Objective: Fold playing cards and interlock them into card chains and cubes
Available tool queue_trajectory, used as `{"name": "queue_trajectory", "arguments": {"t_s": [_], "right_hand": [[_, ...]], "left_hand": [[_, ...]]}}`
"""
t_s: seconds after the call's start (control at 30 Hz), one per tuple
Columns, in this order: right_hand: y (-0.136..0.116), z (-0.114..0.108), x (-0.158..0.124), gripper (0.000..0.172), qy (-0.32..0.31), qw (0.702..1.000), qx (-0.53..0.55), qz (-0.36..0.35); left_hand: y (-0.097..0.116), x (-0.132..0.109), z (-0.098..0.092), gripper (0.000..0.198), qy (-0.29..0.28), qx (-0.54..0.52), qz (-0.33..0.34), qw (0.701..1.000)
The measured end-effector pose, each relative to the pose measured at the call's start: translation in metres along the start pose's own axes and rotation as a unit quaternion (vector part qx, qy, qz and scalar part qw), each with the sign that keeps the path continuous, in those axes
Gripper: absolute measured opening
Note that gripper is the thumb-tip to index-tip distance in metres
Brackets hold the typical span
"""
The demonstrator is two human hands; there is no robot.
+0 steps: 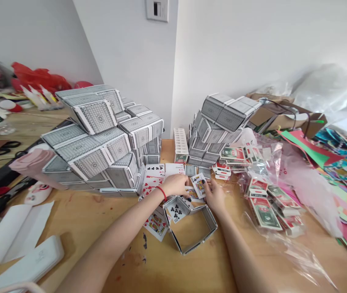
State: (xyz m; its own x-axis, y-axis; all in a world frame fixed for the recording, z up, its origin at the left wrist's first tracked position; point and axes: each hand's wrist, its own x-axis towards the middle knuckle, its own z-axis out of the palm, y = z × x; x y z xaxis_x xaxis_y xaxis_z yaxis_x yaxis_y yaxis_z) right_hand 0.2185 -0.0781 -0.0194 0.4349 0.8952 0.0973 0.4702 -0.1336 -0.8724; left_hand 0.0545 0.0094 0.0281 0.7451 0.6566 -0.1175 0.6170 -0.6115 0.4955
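- Head view: the left hand (176, 185), just beyond the square card frame (198, 244), hides its own fingertips, so its grip cannot be told.
- The right hand (215, 198), at the frame's far edge, pinches a face card (198, 185) above the bench (84, 219).

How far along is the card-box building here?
Done: finished card boxes are stacked on the left, with a second pile on the right. In hand: the right hand holds a card, with the left hand beside it, above an open half-built box. Left: loose cards and unopened wrapped packs.
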Motion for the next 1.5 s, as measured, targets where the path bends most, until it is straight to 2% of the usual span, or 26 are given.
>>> {"name": "queue_trajectory", "arguments": {"t_s": [0.07,0.13,0.2,0.27,0.33,0.5,0.7,0.83,0.87,0.93,1.03,1.13,1.2,1.3,1.5], "right_hand": [[0.0,0.001,-0.001,0.043,-0.001,1.0,0.003,0.0],[0.001,0.001,-0.002,0.044,0.033,0.999,0.017,0.001],[0.002,-0.001,-0.003,0.045,0.118,0.993,0.01,0.006],[0.002,-0.004,-0.005,0.044,0.218,0.975,-0.03,0.013],[0.002,-0.007,-0.006,0.04,0.267,0.961,-0.074,0.022],[0.004,-0.006,-0.005,0.028,0.195,0.975,-0.094,0.056],[0.005,-0.003,-0.003,0.037,0.197,0.98,-0.002,0.041],[-0.002,-0.004,-0.005,0.039,0.214,0.97,0.084,0.074],[-0.005,-0.003,-0.005,0.037,0.207,0.97,0.105,0.078],[-0.012,0.002,-0.003,0.035,0.145,0.977,0.136,0.074],[-0.026,0.017,0.003,0.035,-0.019,0.981,0.178,0.072],[-0.037,0.031,0.009,0.04,-0.156,0.955,0.241,0.069],[-0.039,0.037,0.012,0.045,-0.215,0.935,0.276,0.063],[-0.035,0.039,0.013,0.043,-0.24,0.919,0.307,0.066],[-0.025,0.04,0.015,0.034,-0.167,0.931,0.315,0.077]], "left_hand": [[0.001,0.002,0.002,0.034,-0.012,0.002,0.005,1.0],[-0.002,0.002,0.003,0.025,-0.006,-0.038,0.01,0.999],[-0.006,-0.001,0.003,0.013,0.013,-0.109,-0.005,0.994],[-0.013,-0.006,0.003,0.007,0.017,-0.185,-0.055,0.981],[-0.02,-0.012,0.003,0.006,0.045,-0.252,-0.097,0.962],[-0.031,-0.028,0.008,0.005,0.116,-0.365,-0.128,0.915],[-0.031,-0.035,0.01,0.006,0.142,-0.43,-0.122,0.883],[-0.034,-0.035,0.01,0.004,0.143,-0.475,-0.117,0.86],[-0.036,-0.035,0.011,0.004,0.14,-0.488,-0.115,0.853],[-0.038,-0.034,0.013,0.004,0.133,-0.515,-0.115,0.839],[-0.039,-0.032,0.016,0.008,0.119,-0.546,-0.111,0.822],[-0.038,-0.031,0.017,0.013,0.105,-0.539,-0.107,0.829],[-0.036,-0.03,0.017,0.015,0.106,-0.518,-0.114,0.841],[-0.035,-0.03,0.017,0.017,0.108,-0.493,-0.118,0.855],[-0.033,-0.032,0.018,0.019,0.093,-0.465,-0.093,0.875]]}}
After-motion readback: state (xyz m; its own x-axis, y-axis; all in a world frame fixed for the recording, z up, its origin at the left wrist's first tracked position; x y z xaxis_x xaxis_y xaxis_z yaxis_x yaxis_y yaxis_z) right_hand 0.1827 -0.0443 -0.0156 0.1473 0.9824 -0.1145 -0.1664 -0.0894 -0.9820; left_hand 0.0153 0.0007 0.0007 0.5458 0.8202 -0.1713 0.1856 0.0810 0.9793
